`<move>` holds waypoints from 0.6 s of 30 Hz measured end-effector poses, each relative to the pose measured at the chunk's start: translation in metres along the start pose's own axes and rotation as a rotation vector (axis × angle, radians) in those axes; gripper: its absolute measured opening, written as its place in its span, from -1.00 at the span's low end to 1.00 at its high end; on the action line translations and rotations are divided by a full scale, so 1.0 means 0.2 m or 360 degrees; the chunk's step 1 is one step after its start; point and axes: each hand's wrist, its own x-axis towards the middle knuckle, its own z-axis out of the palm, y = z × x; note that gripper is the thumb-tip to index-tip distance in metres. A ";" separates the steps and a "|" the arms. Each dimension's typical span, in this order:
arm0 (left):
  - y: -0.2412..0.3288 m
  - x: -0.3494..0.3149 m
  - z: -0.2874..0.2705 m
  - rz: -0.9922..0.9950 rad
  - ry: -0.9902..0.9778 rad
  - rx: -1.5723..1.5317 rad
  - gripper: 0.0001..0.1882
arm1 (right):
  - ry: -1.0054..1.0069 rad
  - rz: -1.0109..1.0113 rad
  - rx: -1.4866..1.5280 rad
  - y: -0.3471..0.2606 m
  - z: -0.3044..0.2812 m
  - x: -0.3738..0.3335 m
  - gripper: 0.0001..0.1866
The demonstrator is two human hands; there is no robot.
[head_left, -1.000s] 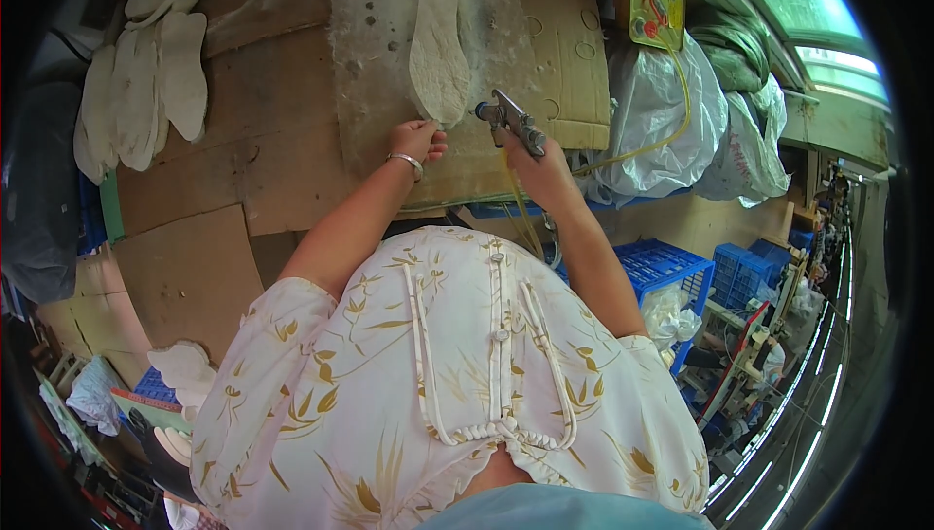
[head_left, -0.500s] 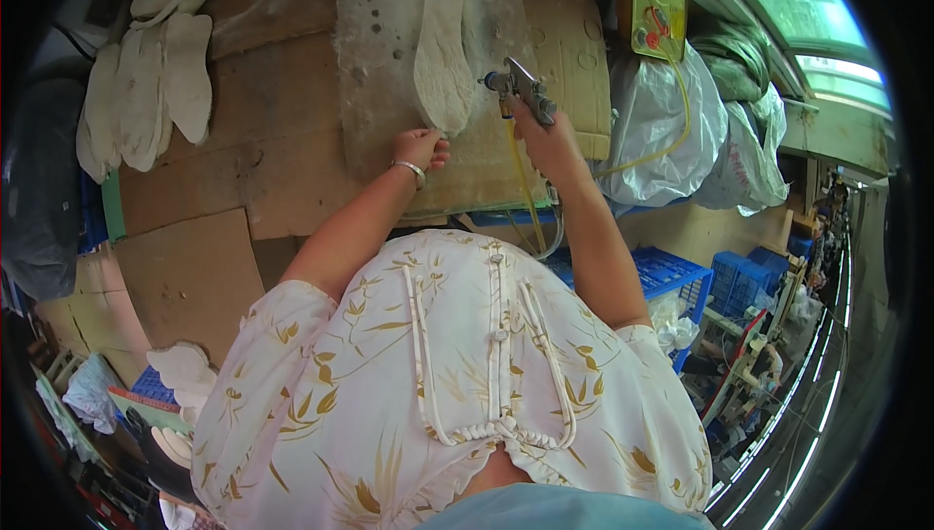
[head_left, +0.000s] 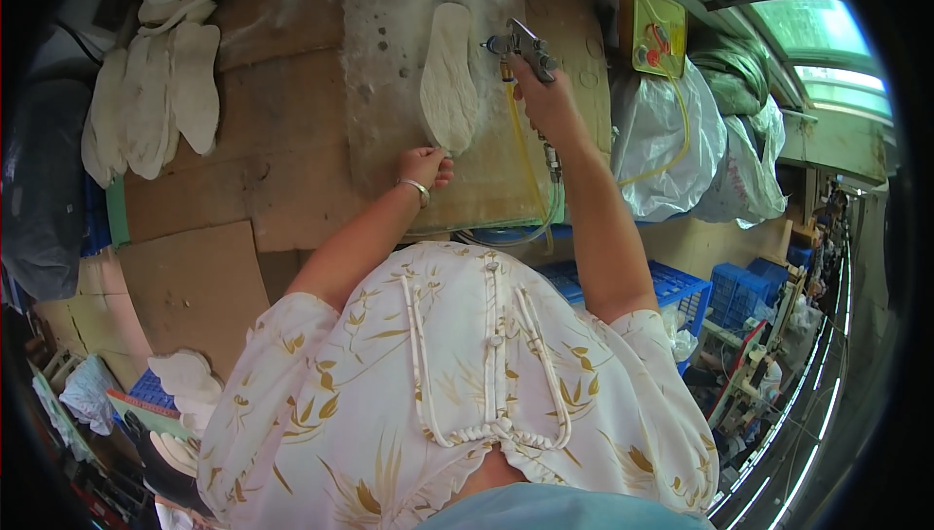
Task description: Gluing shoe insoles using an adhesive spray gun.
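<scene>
A cream, fleecy insole (head_left: pixel 449 77) lies lengthwise on a stained cardboard sheet (head_left: pixel 384 131). My left hand (head_left: pixel 426 168), with a bracelet at its wrist, pinches the insole's near, narrower end between thumb and fingers. To the right of the insole my right hand (head_left: pixel 550 102) is wrapped round the handle of a metal spray gun (head_left: pixel 528 47). The gun's nozzle points left at the insole's upper half, a small gap away. From the gun a yellowish hose (head_left: pixel 520 141) hangs down over the cardboard's near edge. Whether spray is coming out I cannot tell.
Several similar insoles (head_left: pixel 146 102) lie piled at the far left. On the right stand a yellow container (head_left: pixel 659 29) with a hose and shiny plastic bags (head_left: pixel 666 141). Blue crates (head_left: pixel 671 272) sit below at the right. A loose cardboard piece (head_left: pixel 190 287) is at the left.
My right hand has moved the spray gun away from me, along the insole toward its far end. My left hand still pinches the near end. The whole view has shifted slightly.
</scene>
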 end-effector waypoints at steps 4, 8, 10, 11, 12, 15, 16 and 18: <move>-0.01 0.00 0.00 0.0009 0.0011 0.0004 -0.81 | 0.0051 -0.0056 0.0053 -0.04 0.02 0.10 -0.54; -0.01 0.01 0.00 -0.0006 0.0014 0.0004 -0.81 | 0.0126 -0.0105 -0.0021 -0.06 0.02 0.17 -0.52; -0.01 0.01 0.00 -0.0015 0.0021 -0.0001 -0.81 | 0.0053 0.0034 -0.0083 -0.10 0.00 0.13 -0.58; -0.01 0.01 0.00 -0.0008 0.0007 -0.0005 -0.81 | -0.0015 0.0174 -0.0144 -0.11 0.00 0.10 -0.62; -0.01 0.01 0.00 -0.0002 -0.0008 -0.0008 -0.80 | -0.0022 0.0177 -0.0148 -0.10 0.00 0.07 -0.62; -0.02 0.02 -0.01 0.0013 -0.0028 0.0007 -0.79 | -0.0099 0.0214 -0.0136 -0.05 -0.02 -0.02 -0.63; -0.02 0.02 -0.01 0.0006 -0.0034 0.0011 -0.79 | -0.0113 0.0252 -0.0168 -0.06 -0.02 -0.07 -0.64; -0.02 0.03 -0.01 -0.0008 -0.0035 0.0006 -0.78 | -0.0120 0.0300 -0.0196 -0.04 -0.01 -0.13 -0.65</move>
